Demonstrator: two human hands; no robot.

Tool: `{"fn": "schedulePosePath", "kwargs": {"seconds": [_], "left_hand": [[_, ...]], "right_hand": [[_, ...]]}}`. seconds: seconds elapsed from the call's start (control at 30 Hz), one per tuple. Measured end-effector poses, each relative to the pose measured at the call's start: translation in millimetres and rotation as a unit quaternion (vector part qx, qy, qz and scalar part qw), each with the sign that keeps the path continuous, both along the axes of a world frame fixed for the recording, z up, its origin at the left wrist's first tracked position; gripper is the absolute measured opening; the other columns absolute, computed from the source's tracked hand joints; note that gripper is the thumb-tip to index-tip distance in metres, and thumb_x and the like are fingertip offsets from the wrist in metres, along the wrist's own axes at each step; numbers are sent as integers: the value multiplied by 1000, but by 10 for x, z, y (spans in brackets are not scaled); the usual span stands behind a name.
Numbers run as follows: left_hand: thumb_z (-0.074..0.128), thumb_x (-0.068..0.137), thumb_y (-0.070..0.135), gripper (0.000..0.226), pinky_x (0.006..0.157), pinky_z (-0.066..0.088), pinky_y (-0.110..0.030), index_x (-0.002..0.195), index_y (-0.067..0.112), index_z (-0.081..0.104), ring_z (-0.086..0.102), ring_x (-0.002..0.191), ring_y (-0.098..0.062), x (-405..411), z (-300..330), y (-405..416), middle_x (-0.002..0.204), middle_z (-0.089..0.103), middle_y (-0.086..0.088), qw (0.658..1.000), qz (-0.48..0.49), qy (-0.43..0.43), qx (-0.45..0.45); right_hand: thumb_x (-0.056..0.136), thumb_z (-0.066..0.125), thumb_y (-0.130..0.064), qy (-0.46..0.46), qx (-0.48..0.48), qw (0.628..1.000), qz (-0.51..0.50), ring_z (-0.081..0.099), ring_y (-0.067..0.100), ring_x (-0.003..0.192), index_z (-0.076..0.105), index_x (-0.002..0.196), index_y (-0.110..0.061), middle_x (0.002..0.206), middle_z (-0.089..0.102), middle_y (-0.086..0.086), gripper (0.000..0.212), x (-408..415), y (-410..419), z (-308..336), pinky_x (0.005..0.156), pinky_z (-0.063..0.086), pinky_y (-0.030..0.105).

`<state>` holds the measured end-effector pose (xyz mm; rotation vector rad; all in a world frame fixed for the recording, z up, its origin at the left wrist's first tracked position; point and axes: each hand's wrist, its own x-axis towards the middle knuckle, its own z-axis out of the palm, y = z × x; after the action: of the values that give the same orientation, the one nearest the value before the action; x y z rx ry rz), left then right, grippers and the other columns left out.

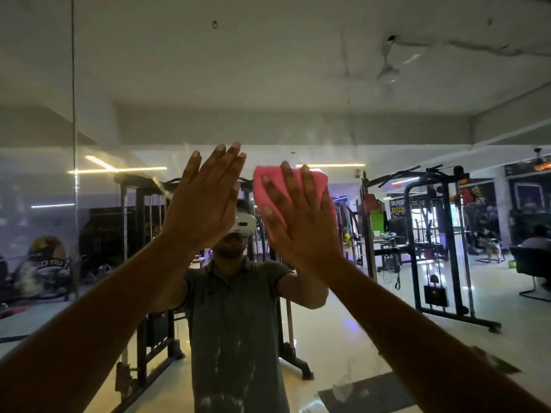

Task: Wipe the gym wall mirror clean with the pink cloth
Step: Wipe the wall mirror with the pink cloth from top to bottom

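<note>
The wall mirror [298, 84] fills the whole view and reflects the gym and a person wearing a headset. My right hand [301, 222] lies flat with straight, spread fingers on the pink cloth [316, 180], pressing it against the glass at about head height. My left hand [205, 201] is raised beside it, to the left, fingers straight and together, palm toward the mirror; whether it touches the glass I cannot tell. White streaks and smears mark the lower glass [220, 353].
A vertical seam [74, 114] between mirror panels runs down the left side. In the reflection stand a cable machine [441, 242] on the right and a weight rack [143, 263] behind the person. Ceiling lights glow at left.
</note>
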<state>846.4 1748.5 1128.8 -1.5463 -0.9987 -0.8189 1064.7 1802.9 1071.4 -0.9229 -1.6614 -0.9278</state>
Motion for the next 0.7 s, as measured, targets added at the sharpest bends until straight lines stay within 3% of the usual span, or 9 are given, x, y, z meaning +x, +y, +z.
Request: {"fn": "schedulePosePath", "kwargs": {"seconds": [0.1,0.23,0.4,0.5,0.57,0.6,0.7], "left_hand": [[25,113,34,61,136,6,-55,171,14,26,13,168,-26,-67,18,6,180,17,-8,1000,10,18,4],[22,114,36,62,136,8,-57,172,15,24,11,168,-26,-49,5,15,181,15,-7,1000,12,12,-1],[27,113,36,62,136,7,-56,171,13,27,15,167,-28,-42,19,-5,180,20,-9,1000,13,15,0],[30,113,39,63,136,2,-53,169,11,32,18,167,-31,60,77,-27,178,24,-12,1000,14,25,11],[27,113,41,65,136,-1,-52,172,14,25,11,168,-30,228,144,1,180,17,-10,999,16,34,12],[25,113,42,66,136,-2,-51,173,15,20,6,169,-28,326,173,29,181,12,-9,999,17,31,9],[22,113,47,68,136,-3,-49,174,19,16,0,169,-26,601,180,143,182,6,-6,1000,7,16,-13]], "right_hand": [[116,21,-56,-36,-8,999,14,-10,31,170,2,175,-40,185,-6,0,64,384,105,-211,130,15,76],[116,23,-55,71,-10,997,8,-8,35,170,10,176,-34,185,-4,4,66,193,55,178,132,11,74],[116,17,-58,-65,0,997,36,-6,34,171,6,175,-38,185,-3,3,64,457,49,-310,127,19,78],[114,9,-63,21,-11,1000,4,-1,39,170,14,175,-32,185,2,8,69,810,194,65,128,14,80],[110,1,-69,101,-34,994,-25,3,45,169,19,176,-27,184,6,15,80,736,158,398,130,3,74],[109,0,-69,109,-41,992,-38,5,46,168,19,176,-25,183,8,16,81,636,124,454,129,5,71],[113,7,-62,-13,-5,1000,-21,-3,40,170,13,176,-29,184,-1,12,72,615,88,133,131,12,75]]}}
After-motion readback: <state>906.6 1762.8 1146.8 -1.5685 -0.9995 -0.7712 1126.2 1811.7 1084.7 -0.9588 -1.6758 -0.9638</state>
